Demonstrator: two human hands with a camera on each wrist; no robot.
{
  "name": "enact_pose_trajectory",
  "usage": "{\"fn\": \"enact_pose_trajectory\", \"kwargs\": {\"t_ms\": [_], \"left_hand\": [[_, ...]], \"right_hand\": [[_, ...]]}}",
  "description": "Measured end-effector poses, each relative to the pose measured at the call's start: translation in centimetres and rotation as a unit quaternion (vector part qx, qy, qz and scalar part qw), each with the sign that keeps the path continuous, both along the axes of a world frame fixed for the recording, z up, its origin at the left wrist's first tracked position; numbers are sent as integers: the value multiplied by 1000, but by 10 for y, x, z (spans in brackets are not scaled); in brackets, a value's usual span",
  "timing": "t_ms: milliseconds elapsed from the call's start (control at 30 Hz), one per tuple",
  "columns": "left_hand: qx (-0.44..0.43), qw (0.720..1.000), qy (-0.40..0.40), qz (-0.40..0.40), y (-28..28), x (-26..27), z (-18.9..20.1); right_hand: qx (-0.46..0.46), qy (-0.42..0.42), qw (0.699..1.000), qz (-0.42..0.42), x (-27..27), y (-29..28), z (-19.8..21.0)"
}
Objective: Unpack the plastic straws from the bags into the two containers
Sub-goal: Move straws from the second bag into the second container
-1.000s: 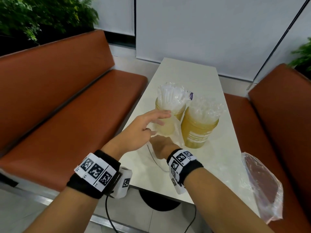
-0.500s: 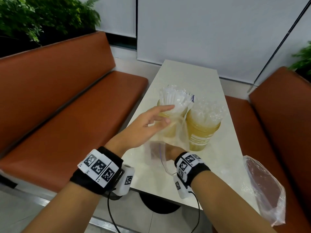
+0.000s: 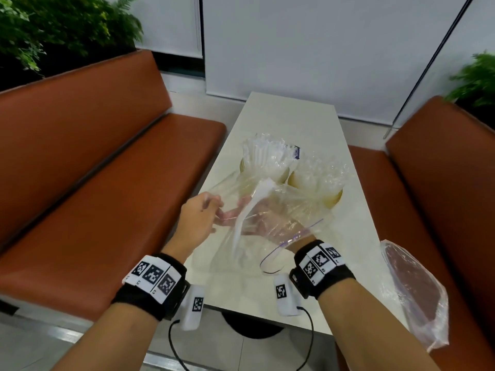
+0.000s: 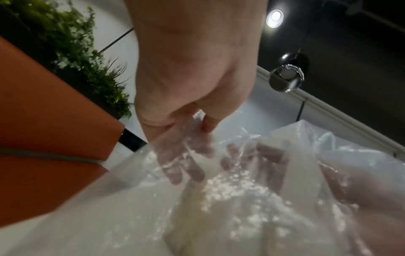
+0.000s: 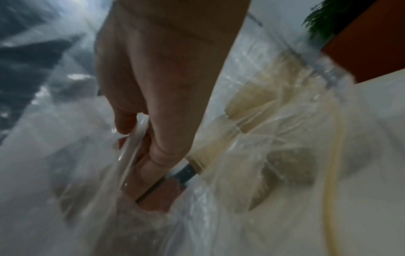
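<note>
A clear bag (image 3: pixel 270 210) has been lifted off the table (image 3: pixel 289 119) within the last second and is now held up just in front of the two yellow containers (image 3: pixel 329 195), both already packed with upright straws (image 3: pixel 267 156). Inside the raised bag the right hand (image 3: pixel 267 218) is seen clamped on one last white wrapped straw (image 3: pixel 249 207), while the bag's left side is pinched by the left hand (image 3: pixel 198 218), which a second ago reached open toward the left container. With a second, empty bag (image 3: pixel 412 293) hanging off the table's near right edge, the unpacking is judged nearly finished.
</note>
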State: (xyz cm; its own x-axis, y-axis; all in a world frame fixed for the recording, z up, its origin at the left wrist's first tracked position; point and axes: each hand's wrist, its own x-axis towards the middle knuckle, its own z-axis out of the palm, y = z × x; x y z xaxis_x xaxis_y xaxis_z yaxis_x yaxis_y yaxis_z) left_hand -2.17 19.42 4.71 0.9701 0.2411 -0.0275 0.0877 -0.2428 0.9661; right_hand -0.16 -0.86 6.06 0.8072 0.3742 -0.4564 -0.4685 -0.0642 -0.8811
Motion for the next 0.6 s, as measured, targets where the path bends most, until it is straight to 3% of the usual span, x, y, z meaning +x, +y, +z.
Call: {"fn": "enact_pose_trajectory", "kwargs": {"t_ms": [67,233,367,500,600], "left_hand": [[39,999,0,30,7,4,-2],[27,987,45,153,42,13,-11],[118,972,76,188,57,8,-16],[146,970,85,172,65,5,-27],[106,980,101,135,54,3,-35]], "right_hand": [[55,-87,993,55,8,1,-2],[152,-53,987,-4,11,-20,1],[203,-97,970,-93,12,-42,13],[260,-236,923,-159,30,-67,64],[219,-352,880,-233,55,-80,116]]}}
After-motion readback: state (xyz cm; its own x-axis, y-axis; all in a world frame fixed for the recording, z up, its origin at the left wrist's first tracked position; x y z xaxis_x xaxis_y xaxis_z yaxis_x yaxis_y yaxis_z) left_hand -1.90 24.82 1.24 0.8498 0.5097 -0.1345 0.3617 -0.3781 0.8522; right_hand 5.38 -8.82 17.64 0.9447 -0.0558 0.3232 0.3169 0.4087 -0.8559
